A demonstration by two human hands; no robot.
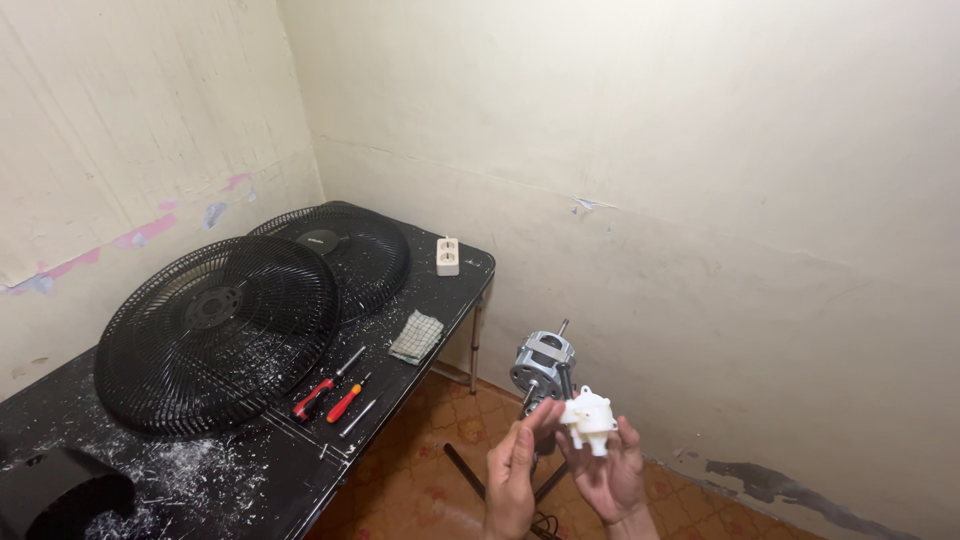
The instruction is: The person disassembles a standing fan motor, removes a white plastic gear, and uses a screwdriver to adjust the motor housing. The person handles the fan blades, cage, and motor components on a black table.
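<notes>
**Inspector:** Where were the hands at the time of inspection?

**Assistant:** Low in the frame, right of centre, raised over the tiled floor (420, 480). The right hand (612, 478) had a closed grip on a white plastic gear housing (590, 418), fingers wrapped beneath it. The left hand (515, 468) stood just beside it, its grip loose, fingertips touching the housing's left side. Directly behind the housing sat a grey fan motor (541, 363) with its shaft pointing up.

**Inspector:** And the surface?

**Assistant:** The black surface (250, 470), at left, carried two black fan grilles (215, 335), overlapping. Near its front edge lay two red-handled screwdrivers (328, 398), a checked cloth (416, 336) and, further back, a white socket block (448, 256). White debris was scattered across it.
</notes>
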